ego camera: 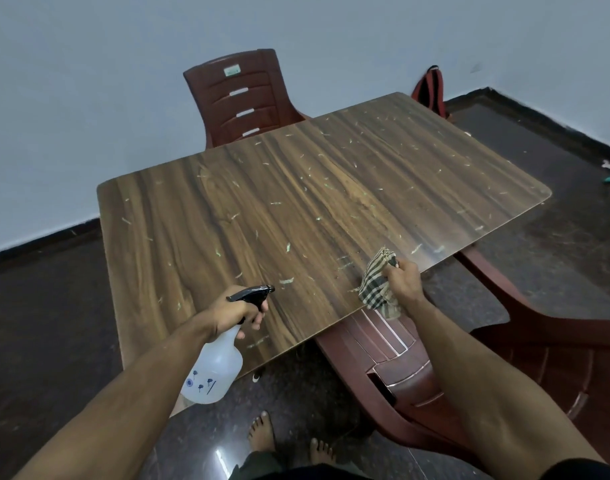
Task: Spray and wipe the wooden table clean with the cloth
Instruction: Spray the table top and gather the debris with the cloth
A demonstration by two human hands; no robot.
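Observation:
The wooden table (296, 209) fills the middle of the view, and its top is strewn with small pale-green scraps. My left hand (236, 311) grips a translucent white spray bottle (215, 368) by its black trigger head, with the nozzle pointing right over the table's near edge. My right hand (405, 284) holds a bunched checked cloth (378, 284) against the table's near right edge, part of it hanging below the tabletop.
One dark red plastic chair (241, 98) stands at the far side against the pale wall. Two more red chairs (400, 368) sit at the near right, partly under the table. A red bag (431, 90) leans at the back wall. My bare feet (262, 434) stand on dark stone floor.

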